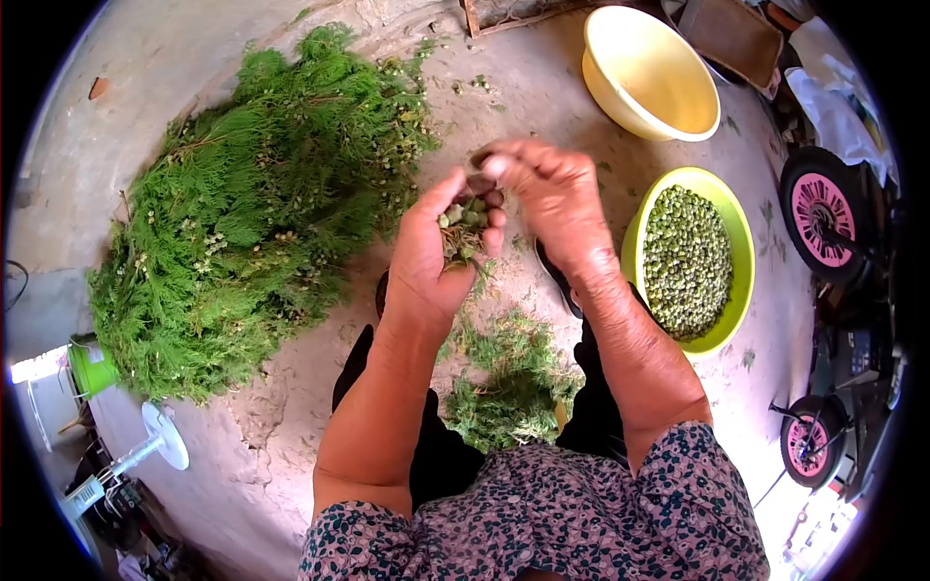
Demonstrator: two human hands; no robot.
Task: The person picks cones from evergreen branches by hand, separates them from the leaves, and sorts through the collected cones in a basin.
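Observation:
My left hand (436, 242) is cupped, palm up, around a small heap of green cones (463, 215) mixed with bits of brown and green twig. Its fingers curl up around the heap. Just above those fingertips, my right hand (557, 194) has its thumb and fingers pinched together; what lies between them is blurred and too small to make out. To the right stands a lime-green basin (639, 232) filled with many more of the small green cones (688, 261). A large pile of feathery green conifer branches (262, 203), dotted with cones, lies to the left.
Loose green sprigs (513, 378) lie on the floor between my legs. A pale yellow basin (649, 73) stands at the upper right. Pink-rimmed wheels (823, 221) line the right edge. A white round-based stand (165, 436) and a green bucket (92, 368) are at lower left.

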